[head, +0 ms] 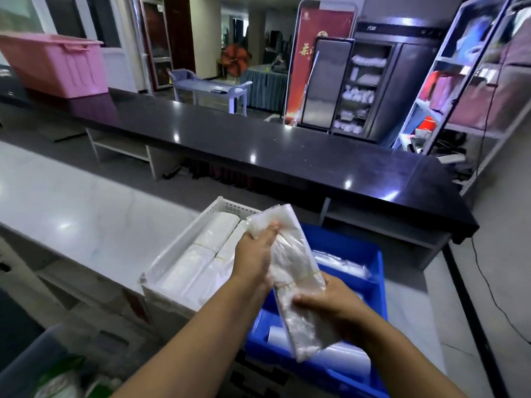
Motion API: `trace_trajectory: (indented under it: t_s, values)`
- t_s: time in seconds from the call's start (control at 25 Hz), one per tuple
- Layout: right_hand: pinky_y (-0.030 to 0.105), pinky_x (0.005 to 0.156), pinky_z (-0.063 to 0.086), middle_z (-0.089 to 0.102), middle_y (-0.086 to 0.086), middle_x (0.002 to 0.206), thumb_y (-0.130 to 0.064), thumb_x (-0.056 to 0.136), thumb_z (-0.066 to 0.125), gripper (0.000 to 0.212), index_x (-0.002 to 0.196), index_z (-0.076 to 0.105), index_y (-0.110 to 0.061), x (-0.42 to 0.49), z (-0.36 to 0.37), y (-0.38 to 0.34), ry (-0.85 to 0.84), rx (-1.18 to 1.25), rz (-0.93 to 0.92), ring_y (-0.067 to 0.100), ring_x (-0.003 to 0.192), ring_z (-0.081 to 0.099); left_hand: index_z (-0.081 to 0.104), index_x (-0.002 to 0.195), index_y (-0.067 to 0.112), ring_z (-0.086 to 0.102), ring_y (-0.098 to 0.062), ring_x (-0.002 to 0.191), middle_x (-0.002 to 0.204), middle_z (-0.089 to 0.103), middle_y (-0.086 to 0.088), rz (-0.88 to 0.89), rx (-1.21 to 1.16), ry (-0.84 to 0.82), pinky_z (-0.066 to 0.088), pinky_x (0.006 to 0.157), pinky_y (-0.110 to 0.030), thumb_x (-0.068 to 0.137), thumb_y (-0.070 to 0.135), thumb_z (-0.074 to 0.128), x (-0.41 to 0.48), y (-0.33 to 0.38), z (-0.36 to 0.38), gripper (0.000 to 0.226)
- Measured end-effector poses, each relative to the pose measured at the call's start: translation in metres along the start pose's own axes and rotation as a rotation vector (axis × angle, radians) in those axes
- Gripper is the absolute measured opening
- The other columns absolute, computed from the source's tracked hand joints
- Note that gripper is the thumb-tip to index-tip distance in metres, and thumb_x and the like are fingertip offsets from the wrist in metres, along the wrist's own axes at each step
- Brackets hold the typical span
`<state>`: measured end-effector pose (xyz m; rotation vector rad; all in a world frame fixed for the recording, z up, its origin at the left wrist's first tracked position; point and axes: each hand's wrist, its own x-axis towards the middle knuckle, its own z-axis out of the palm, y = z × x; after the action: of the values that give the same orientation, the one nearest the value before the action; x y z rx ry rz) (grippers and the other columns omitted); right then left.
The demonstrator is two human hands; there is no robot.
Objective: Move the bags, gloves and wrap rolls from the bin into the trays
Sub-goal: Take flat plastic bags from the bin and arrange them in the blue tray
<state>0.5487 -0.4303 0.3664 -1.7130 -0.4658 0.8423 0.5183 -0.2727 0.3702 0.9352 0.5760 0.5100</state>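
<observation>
Both hands hold one long clear plastic pack of bags (293,271) tilted above the trays. My left hand (254,255) grips its upper end, and my right hand (330,305) grips its lower part. Under the pack on the left stands a white perforated tray (184,239) filled with white bag packs (212,239). The blue tray (376,271) lies to the right, holding clear packs (344,265) and white rolls (344,360). A grey bin (31,357) with green-and-white packs sits at the bottom left.
The trays rest at the end of a white marble counter (86,208). Beyond it runs a long black counter (258,145) with a pink bin (57,64) on its far left. Metal shelving (471,81) stands at the right.
</observation>
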Motion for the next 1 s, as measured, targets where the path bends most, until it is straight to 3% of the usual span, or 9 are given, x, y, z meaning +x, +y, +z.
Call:
trace_trajectory:
  t_s: [0.12,0.28,0.48,0.56,0.64,0.76,0.88,1.0]
  values:
    - [0.014,0.056,0.051,0.075,-0.002,0.075,-0.005,0.070,0.078,0.022,0.087,0.069,-0.017,0.000,-0.024,0.002,0.010,-0.073,0.033,0.005,0.065,0.069,0.066,0.083,0.015,0.072,-0.017,0.064,0.069,0.076,-0.001,-0.052,-0.002,-0.005,0.058,0.059,-0.034,0.080,0.028,0.070,0.009,-0.015,0.021,0.014]
    - [0.010,0.057,0.047,0.070,-0.010,0.076,-0.014,0.068,0.081,0.025,0.082,0.065,-0.028,0.006,-0.049,0.007,0.129,-0.326,0.024,-0.003,0.064,0.064,0.064,0.078,0.013,0.071,-0.020,0.061,0.059,0.073,-0.001,-0.101,0.022,0.014,0.058,0.067,-0.036,0.081,0.040,0.066,0.040,-0.026,0.037,0.027]
    - [0.018,0.063,0.048,0.066,-0.013,0.075,-0.021,0.064,0.078,0.025,0.072,0.060,-0.036,0.023,-0.066,0.016,0.248,-0.499,0.064,0.002,0.070,0.061,0.066,0.079,0.017,0.065,-0.012,0.048,0.053,0.068,0.003,-0.223,0.050,0.041,0.053,0.048,-0.025,0.087,0.045,0.056,0.080,-0.043,0.053,0.031]
    - [0.015,0.058,0.047,0.065,-0.013,0.072,-0.023,0.063,0.077,0.023,0.069,0.060,-0.037,0.034,-0.077,0.013,0.273,-0.535,0.108,0.000,0.068,0.061,0.064,0.082,0.016,0.065,-0.015,0.055,0.059,0.068,0.000,-0.244,0.093,0.021,0.052,0.051,-0.026,0.089,0.042,0.053,0.095,-0.048,0.058,0.029]
    - [0.017,0.058,0.048,0.066,-0.011,0.074,-0.023,0.062,0.078,0.022,0.070,0.061,-0.036,0.036,-0.091,0.011,0.298,-0.567,0.158,0.003,0.070,0.062,0.063,0.091,0.012,0.063,-0.019,0.072,0.077,0.069,-0.005,-0.172,0.219,-0.041,0.052,0.064,-0.031,0.091,0.034,0.052,0.105,-0.053,0.056,0.024]
    - [0.026,0.060,0.052,0.067,-0.009,0.074,-0.024,0.061,0.078,0.022,0.071,0.062,-0.035,0.037,-0.117,0.016,0.406,-0.660,0.235,0.007,0.070,0.063,0.058,0.098,0.017,0.064,-0.020,0.086,0.094,0.068,-0.005,-0.017,0.512,-0.226,0.052,0.079,-0.033,0.086,0.022,0.058,0.114,-0.070,0.040,0.013]
    - [0.035,0.068,0.056,0.070,-0.007,0.075,-0.024,0.062,0.079,0.023,0.077,0.064,-0.033,0.038,-0.136,0.023,0.524,-0.688,0.277,0.011,0.070,0.065,0.064,0.092,0.027,0.064,-0.016,0.089,0.093,0.070,0.007,0.233,1.183,-0.590,0.048,0.075,-0.028,0.080,0.025,0.062,0.117,-0.098,0.028,0.012]
    - [0.038,0.067,0.057,0.069,-0.005,0.070,-0.021,0.064,0.079,0.020,0.071,0.063,-0.030,0.039,-0.147,0.029,0.611,-0.655,0.290,0.014,0.067,0.066,0.063,0.109,0.024,0.059,-0.023,0.105,0.113,0.065,0.000,0.474,1.668,-0.923,0.047,0.081,-0.034,0.083,0.032,0.054,0.115,-0.123,0.030,0.028]
